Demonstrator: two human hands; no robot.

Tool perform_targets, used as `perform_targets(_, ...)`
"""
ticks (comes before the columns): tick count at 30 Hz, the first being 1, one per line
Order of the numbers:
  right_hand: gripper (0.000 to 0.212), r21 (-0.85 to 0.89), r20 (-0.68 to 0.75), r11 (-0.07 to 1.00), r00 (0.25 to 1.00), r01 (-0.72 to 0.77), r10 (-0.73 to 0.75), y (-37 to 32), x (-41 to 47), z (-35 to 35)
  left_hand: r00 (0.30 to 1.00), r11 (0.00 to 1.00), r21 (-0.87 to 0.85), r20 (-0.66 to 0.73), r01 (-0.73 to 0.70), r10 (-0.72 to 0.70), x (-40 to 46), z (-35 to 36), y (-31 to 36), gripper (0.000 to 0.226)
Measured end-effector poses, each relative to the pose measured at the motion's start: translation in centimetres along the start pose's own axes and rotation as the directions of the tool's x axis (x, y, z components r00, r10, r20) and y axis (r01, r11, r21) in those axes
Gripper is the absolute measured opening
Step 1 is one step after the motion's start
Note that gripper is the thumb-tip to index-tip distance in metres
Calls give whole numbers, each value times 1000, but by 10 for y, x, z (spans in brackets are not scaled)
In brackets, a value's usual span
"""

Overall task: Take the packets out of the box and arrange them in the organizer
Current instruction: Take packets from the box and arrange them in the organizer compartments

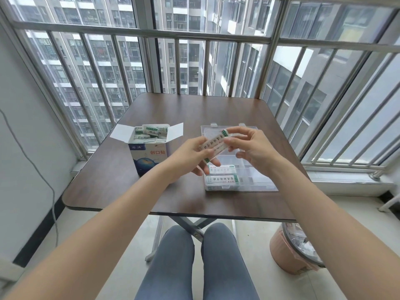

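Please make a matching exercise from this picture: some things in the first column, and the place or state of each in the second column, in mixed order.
Column one:
1. box
2. organizer
3. held packet
4. bin

Column two:
A. on the floor, beside the table
B. between both hands
C. flaps open, packets inside
D. clear, two packets in its near compartments

Pairs: 1-C, 2-D, 3-B, 4-A

Blue/white box (149,156), white/green packets (215,146), clear organizer (257,178), brown table (173,109)
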State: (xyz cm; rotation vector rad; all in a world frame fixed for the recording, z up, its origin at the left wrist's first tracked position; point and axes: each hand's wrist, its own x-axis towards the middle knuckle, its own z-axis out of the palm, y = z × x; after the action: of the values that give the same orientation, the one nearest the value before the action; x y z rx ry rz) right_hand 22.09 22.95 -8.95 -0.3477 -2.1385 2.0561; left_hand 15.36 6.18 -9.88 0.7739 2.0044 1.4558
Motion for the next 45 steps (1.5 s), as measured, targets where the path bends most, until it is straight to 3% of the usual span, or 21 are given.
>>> perform_targets(5,12,-106,-90,994,996,9,-18,0,3,-1,995,998,70,-100,3,4,10,8,0,20)
perform_targets(9,25,-260,-127,966,992,-17,-17,6,1,-3,981,955,298,-188,4,55,20,8,-3,16)
perform_targets(13,21,-414,-159,909,987,-49,-20,15,5,-4,979,892,452,-192,32,62,28,12,-8,12)
perform_targets(17,2,-597,-176,800,983,-65,-52,26,12,-5,982,815,576,-179,53,62,35,14,-11,9)
perform_targets(21,14,-749,-153,659,985,-63,-80,36,15,-7,987,725,686,-151,61,60,35,16,-11,14)
perform_targets(27,7,-896,-120,440,987,-60,-109,30,10,4,995,538,841,-91,50,51,33,17,-5,17)
perform_targets(32,11,-950,-70,310,988,-25,-136,30,11,9,999,432,902,-35,15,40,36,17,-2,26)
perform_targets(37,10,-959,-64,283,983,-13,-173,33,12,7,999,407,913,-7,-11,44,39,18,-3,24)
perform_targets(42,11,-987,-62,157,984,-36,-165,31,12,7,1000,386,922,7,-18,30,40,17,-2,24)
perform_targets(45,15,-985,-78,165,989,-58,-123,29,12,9,1000,389,921,11,-20,24,41,17,-3,25)
